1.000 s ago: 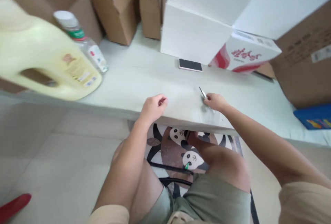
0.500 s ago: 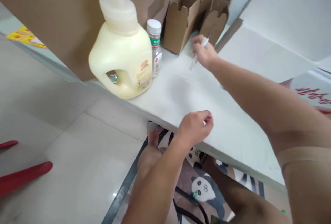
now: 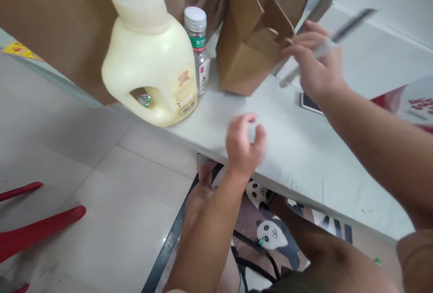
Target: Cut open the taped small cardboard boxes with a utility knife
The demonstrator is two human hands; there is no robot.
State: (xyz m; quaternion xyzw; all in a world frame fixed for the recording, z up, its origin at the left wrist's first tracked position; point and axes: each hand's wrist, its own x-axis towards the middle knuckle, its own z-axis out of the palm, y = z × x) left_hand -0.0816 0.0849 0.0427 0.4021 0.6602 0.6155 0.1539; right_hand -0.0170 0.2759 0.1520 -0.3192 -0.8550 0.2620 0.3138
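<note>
White characters cross the green band (image 3: 197, 42) on a clear bottle (image 3: 195, 19), too small to read with certainty, above a label (image 3: 204, 75) whose fine print is illegible. Small lines on the sticker (image 3: 184, 93) of a pale-yellow jug (image 3: 152, 61) defy reading, as do bold red characters (image 3: 421, 103) cut off on a white box (image 3: 411, 89) at right.

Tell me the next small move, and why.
I'd probably bring the left hand up to steady the near carton. The right hand has its fingertips at the carton's upper edge, though blur hides how firmly, and also holds a slim tool. The left hand is empty, fingers apart, over the table.
</note>
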